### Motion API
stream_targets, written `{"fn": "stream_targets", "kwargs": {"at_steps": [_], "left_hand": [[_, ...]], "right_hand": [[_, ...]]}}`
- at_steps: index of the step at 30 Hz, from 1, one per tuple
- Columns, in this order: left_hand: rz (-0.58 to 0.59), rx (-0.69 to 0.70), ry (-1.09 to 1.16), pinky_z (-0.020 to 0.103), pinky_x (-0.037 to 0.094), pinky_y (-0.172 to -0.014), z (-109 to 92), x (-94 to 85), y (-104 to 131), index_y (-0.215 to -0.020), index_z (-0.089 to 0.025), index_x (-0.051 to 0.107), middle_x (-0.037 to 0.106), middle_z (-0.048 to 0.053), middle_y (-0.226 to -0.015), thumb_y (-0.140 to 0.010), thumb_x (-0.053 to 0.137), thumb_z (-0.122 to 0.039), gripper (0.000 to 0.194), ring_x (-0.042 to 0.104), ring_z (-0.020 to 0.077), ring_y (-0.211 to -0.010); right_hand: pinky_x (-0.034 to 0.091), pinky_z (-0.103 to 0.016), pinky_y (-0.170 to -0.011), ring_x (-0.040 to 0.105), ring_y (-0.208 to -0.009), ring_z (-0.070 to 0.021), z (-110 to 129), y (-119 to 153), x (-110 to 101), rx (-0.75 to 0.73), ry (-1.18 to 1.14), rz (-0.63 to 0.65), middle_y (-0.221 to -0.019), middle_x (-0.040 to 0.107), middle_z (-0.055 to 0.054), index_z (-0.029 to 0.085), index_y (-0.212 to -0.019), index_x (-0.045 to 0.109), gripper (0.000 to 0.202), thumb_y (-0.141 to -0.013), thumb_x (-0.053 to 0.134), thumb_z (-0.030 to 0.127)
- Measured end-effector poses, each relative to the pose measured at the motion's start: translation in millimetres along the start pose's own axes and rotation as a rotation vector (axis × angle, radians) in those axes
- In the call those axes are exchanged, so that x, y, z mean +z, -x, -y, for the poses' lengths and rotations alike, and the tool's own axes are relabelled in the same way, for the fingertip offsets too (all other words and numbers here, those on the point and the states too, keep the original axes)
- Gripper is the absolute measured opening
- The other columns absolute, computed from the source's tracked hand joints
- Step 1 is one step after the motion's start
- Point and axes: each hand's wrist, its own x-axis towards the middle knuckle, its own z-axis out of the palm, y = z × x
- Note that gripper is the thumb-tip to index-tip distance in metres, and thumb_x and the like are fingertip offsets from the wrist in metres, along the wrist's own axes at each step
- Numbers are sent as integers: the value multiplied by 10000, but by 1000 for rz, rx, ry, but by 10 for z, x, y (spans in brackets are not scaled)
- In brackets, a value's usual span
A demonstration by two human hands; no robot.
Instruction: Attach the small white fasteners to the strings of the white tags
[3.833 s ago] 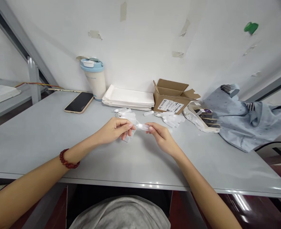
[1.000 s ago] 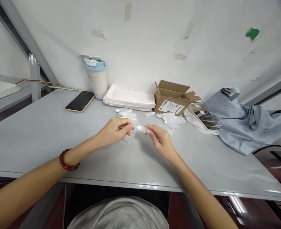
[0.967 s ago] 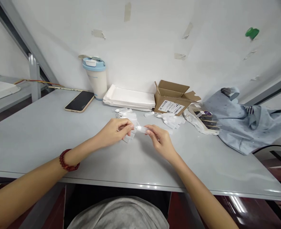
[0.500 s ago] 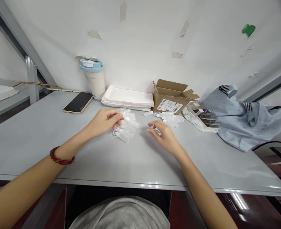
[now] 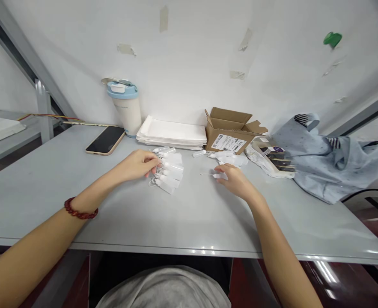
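My left hand (image 5: 140, 164) is closed, thumb and fingers pinched at the string end of a small translucent white tag (image 5: 173, 170), which lies among several like it. These tags overlap in a fan, their string loops pointing left toward my fingertips. To the right, my right hand (image 5: 235, 179) is closed on another small white tag (image 5: 220, 175), whose thin string sticks out to the left. My fingers partly hide that tag. A loose pile of similar white tags (image 5: 238, 159) lies just beyond my right hand.
At the back stand a blue-lidded cup (image 5: 126, 109), a stack of white paper (image 5: 176, 132) and an open cardboard box (image 5: 229, 137). A phone (image 5: 105, 140) lies at the left. On the right are a plastic-wrapped pack (image 5: 269, 158) and a light blue cloth bag (image 5: 330, 160).
My right hand has moved right and now holds a tag with its string showing. My left hand has drawn slightly left, and the tag by its fingers now lies flatter on the fan.
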Motion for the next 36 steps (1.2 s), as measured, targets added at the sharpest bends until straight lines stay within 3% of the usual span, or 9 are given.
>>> {"fn": "stream_targets", "kwargs": {"at_steps": [5, 8, 10, 13, 18, 23, 31, 36], "left_hand": [[-130, -57, -9, 239, 414, -483, -4, -1, -1, -726, -173, 586, 627, -9, -590, -791, 544, -396, 235, 540, 126, -449], [-255, -57, 14, 232, 403, -467, -40, 1, 14, -791, -169, 576, 614, -5, -596, -804, 539, -395, 230, 531, 125, -456], [-279, -15, 52, 226, 397, -467, -82, 15, 39, -790, -164, 576, 599, -5, -597, -807, 545, -386, 225, 516, 116, -459], [-214, 44, 136, 215, 409, -483, -151, 73, 89, -776, -157, 586, 576, -4, -607, -813, 560, -387, 235, 517, 111, -494], [22, 132, 160, 217, 428, -507, -233, 253, 163, -902, -154, 619, 582, -7, -628, -853, 530, -398, 265, 512, 107, -513], [155, 170, 131, 212, 411, -496, -265, 375, 196, -919, -165, 634, 611, -1, -647, -891, 479, -410, 292, 500, 101, -505], [105, 159, 175, 211, 400, -495, -245, 352, 183, -769, -164, 597, 593, -2, -639, -881, 494, -400, 280, 500, 102, -509], [97, 157, 144, 207, 401, -488, -265, 370, 189, -798, -161, 662, 602, -3, -620, -860, 533, -390, 270, 511, 102, -503]], "right_hand": [[470, -350, -797, 620, -954, -245, 1, -11, 15, 9, -33, -48, -1011, 680, -125, 139, -1001, 658, 251, -769, 598, 65], [478, -348, -776, 632, -901, -226, 56, 5, -7, -37, -117, -99, -954, 693, -107, 151, -992, 659, 207, -806, 571, 130], [483, -348, -766, 634, -885, -216, 127, 29, -39, -64, -206, -101, -945, 698, -96, 158, -1010, 653, 204, -842, 544, 197], [489, -338, -753, 636, -847, -195, 274, 80, -86, -111, -380, -64, -931, 702, -73, 177, -1009, 654, 219, -867, 533, 290], [485, -317, -752, 620, -815, -166, 532, 161, -41, -161, -726, 114, -919, 689, -56, 179, -999, 662, 254, -868, 552, 368], [458, -288, -716, 590, -779, -146, 665, 202, 43, -169, -833, 204, -858, 668, -41, 174, -1017, 662, 262, -871, 557, 364], [472, -302, -724, 591, -761, -149, 659, 195, -19, -105, -859, 74, -853, 668, -46, 168, -977, 670, 269, -840, 586, 384], [486, -303, -740, 607, -782, -152, 644, 193, -10, -116, -861, 46, -887, 686, -47, 179, -964, 679, 240, -843, 587, 364]]}}
